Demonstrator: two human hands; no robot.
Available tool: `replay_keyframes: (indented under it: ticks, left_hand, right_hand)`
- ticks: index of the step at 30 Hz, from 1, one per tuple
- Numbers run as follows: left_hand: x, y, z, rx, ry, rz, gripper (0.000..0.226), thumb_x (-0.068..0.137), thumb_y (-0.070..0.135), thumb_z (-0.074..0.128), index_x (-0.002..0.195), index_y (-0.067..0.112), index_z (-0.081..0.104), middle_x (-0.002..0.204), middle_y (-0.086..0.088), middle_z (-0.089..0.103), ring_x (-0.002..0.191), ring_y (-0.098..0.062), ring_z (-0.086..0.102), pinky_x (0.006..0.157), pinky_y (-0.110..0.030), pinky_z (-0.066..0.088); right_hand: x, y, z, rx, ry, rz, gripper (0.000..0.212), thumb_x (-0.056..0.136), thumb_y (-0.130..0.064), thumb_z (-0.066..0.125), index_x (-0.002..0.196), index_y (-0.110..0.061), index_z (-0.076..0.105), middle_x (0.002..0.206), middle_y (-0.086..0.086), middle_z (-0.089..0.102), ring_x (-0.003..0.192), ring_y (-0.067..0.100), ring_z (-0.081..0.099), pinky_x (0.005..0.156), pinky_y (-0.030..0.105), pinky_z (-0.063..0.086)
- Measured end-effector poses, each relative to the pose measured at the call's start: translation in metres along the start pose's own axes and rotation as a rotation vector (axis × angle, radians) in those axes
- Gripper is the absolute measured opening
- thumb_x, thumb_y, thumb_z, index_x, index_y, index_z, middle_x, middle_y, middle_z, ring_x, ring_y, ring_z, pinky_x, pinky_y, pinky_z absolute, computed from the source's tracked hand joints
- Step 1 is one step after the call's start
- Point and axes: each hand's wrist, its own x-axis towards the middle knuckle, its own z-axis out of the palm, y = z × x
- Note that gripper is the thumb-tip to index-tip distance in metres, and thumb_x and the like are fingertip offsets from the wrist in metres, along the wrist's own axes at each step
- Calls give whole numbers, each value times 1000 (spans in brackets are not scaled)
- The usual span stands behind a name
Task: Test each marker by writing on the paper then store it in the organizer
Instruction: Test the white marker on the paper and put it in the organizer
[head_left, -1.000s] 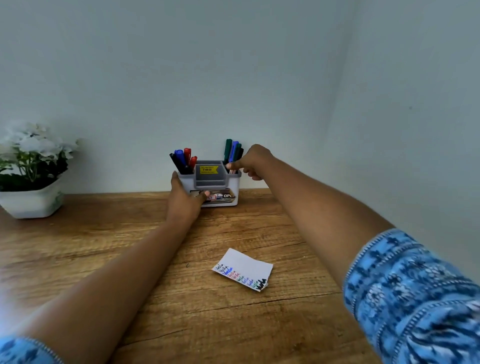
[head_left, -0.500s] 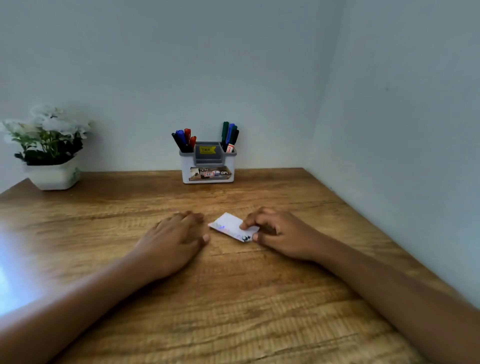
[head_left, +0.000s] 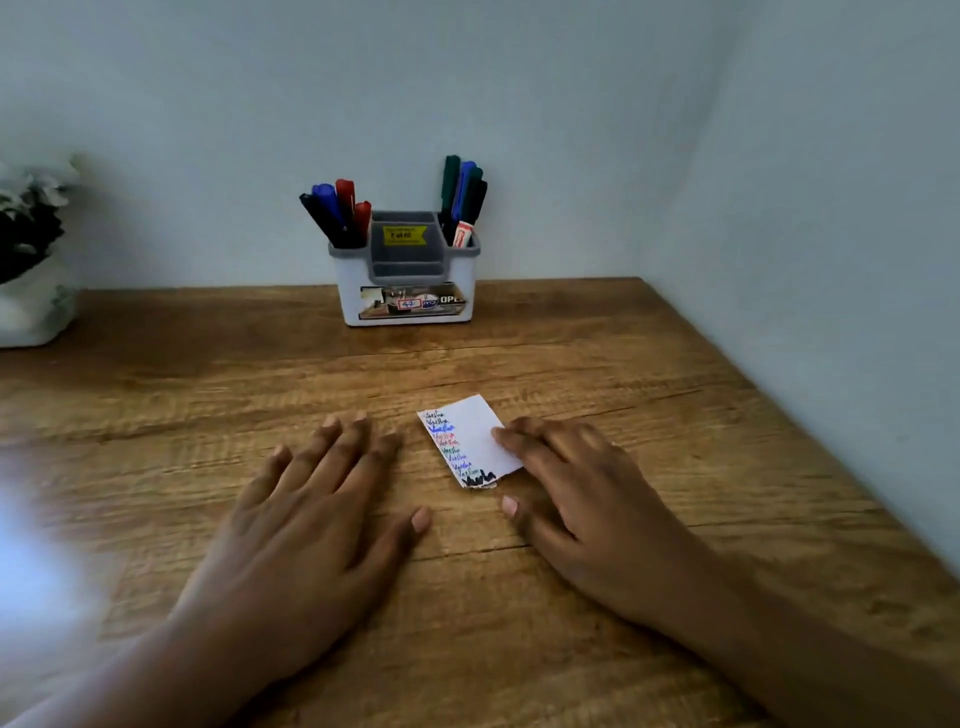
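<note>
1. My left hand (head_left: 317, 514) lies flat on the wooden table (head_left: 649, 415), palm down, fingers spread and holding nothing.
2. My right hand (head_left: 582, 499) is also palm down and open; its fingertips (head_left: 501, 434) press on the right edge of the paper (head_left: 470, 441), while the thumb rests on the wood just below the slip's lower corner.
3. The paper is a small white slip lying flat between my hands, set at a slant, with lines of handwriting in black, blue, red and green down its left side.
4. The organizer (head_left: 408, 283) stands upright at the back of the table, close to the wall, well apart from my hands. It is white with a grey rim and a yellow label on its middle section.
5. Its left compartment holds black, blue and red markers (head_left: 337, 213), leaning left.
6. Its right compartment holds green, blue and black markers (head_left: 464, 192), standing nearly upright.
7. A white pot with a plant (head_left: 31, 260) sits at the far left edge of the table, blurred.
</note>
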Motion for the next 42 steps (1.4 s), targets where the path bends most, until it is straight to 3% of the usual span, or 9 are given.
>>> replay_keyframes:
  ticks: [4, 8, 14, 38, 42]
  left_hand:
    - [4, -2, 4, -80, 50, -27, 97, 70, 84, -15, 153, 39, 8, 162, 11, 4, 148, -6, -5, 119, -32, 0]
    - [3, 1, 2, -79, -26, -57, 87, 83, 78, 0, 154, 31, 18, 162, 2, 18, 149, -16, 9, 119, -40, 8]
    - [2, 4, -3, -97, -73, -92, 80, 86, 71, 17, 153, 29, 20, 162, 0, 15, 150, -18, 7, 121, -45, 11]
    - [2, 6, -9, -110, -81, -98, 79, 86, 74, 12, 154, 35, 2, 164, 3, 1, 150, -15, -7, 121, -40, -4]
    - [2, 8, -15, -127, -118, -105, 86, 81, 79, 9, 154, 34, 5, 164, 1, 3, 151, -18, -4, 121, -41, -2]
  right_hand:
    - [1, -1, 4, -90, 73, 100, 63, 83, -53, 35, 134, -17, 47, 138, 0, 51, 126, 19, 45, 103, 36, 31]
    - [2, -6, 0, -100, 14, 203, 65, 82, -53, 39, 132, -13, 50, 138, 5, 52, 125, 24, 50, 103, 49, 36]
    - [2, -12, -8, -81, -106, 249, 67, 82, -52, 41, 136, -13, 45, 142, 6, 48, 128, 25, 47, 105, 50, 34]
    - [4, -9, -10, -18, -109, 248, 66, 82, -55, 40, 136, -17, 43, 141, 4, 48, 129, 23, 45, 104, 47, 32]
    - [5, -6, -12, 1, -127, 240, 71, 82, -60, 34, 140, -19, 38, 147, 1, 40, 134, 22, 37, 108, 44, 25]
